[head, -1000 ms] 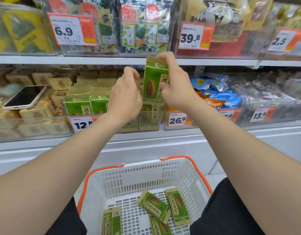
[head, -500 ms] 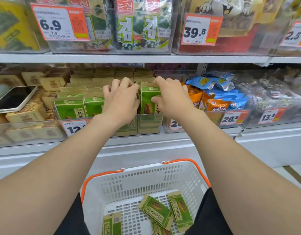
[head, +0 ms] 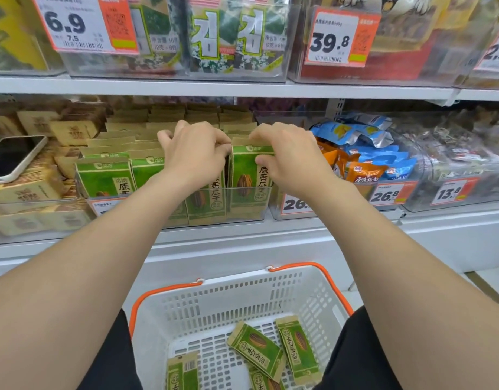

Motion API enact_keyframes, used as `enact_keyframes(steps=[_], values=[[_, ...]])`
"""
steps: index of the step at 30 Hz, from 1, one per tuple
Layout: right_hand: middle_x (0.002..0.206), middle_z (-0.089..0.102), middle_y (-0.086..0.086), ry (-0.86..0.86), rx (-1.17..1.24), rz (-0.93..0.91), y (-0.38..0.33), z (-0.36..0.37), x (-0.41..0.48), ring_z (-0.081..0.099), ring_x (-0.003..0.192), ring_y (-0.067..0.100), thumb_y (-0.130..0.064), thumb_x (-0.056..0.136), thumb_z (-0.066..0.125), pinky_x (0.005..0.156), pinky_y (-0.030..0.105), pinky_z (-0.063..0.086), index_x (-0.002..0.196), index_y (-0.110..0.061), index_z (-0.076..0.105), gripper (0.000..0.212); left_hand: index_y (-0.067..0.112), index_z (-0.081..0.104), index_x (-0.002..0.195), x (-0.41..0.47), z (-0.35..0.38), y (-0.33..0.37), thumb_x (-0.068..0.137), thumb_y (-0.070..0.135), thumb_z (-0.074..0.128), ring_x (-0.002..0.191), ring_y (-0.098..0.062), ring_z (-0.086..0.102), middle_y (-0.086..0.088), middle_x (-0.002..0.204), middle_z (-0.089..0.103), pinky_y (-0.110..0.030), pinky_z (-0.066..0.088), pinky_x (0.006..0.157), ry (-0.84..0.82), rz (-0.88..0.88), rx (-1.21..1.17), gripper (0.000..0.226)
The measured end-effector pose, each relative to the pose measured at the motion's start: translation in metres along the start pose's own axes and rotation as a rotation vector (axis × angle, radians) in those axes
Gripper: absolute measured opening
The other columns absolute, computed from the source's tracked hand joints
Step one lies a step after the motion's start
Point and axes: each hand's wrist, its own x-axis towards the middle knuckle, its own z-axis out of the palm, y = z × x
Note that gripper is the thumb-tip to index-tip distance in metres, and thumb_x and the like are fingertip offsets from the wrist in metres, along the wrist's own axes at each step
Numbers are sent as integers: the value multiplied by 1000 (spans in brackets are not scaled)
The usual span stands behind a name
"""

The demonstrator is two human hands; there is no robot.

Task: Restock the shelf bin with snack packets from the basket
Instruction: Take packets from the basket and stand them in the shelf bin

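Head view. White basket (head: 242, 280), lower centre: four green packets (head: 255, 349) flat inside. Clear shelf bin (head: 251, 212), frame centre: rows of upright packets. Snack packet (head: 248, 175) upright at bin front; right grip (head: 290, 159) pinching its top edge, left grip (head: 194, 156) curled on its top left corner.

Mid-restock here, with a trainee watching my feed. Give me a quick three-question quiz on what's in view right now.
1. True or false: the basket is empty.
2. The right hand pinches a green packet in the shelf bin. The nearest fully visible price tag to its right reads: A 26.8, B 6.9, C 2.5?
3. What lies on the tan packs at far left?
Key: 1 false, loose packets lie in it; 2 A; 3 a phone.
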Motion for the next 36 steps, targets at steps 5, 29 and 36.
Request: enact_keyframes(steps=[5,29,36], values=[[116,69,-3,-108,-133,-97,1,8,4,55,110,27,-25,101,65,91,45,35,127,-33,63,28,40,79,109,3,4,-2,104,40,61,126,-31,45,12,119,73,-45,24,96,12,-60,-39,18],[125,46,4,77,-168,-37,-6,22,1,47,112,26,-45,73,88,89,43,40,139,-29,48,79,18,32,154,-15,-13,-11,93,41,58,132,-29,47,-2,134,59,-58,20,115,-274,152,113,71],[140,46,9,12,-319,-20,-14,35,6,50,120,33,-37,80,85,95,49,40,142,-26,44,75,13,32,154,-18,-8,-13,94,37,64,140,-32,36,-10,149,44,-60,17,121,-289,191,266,72]])
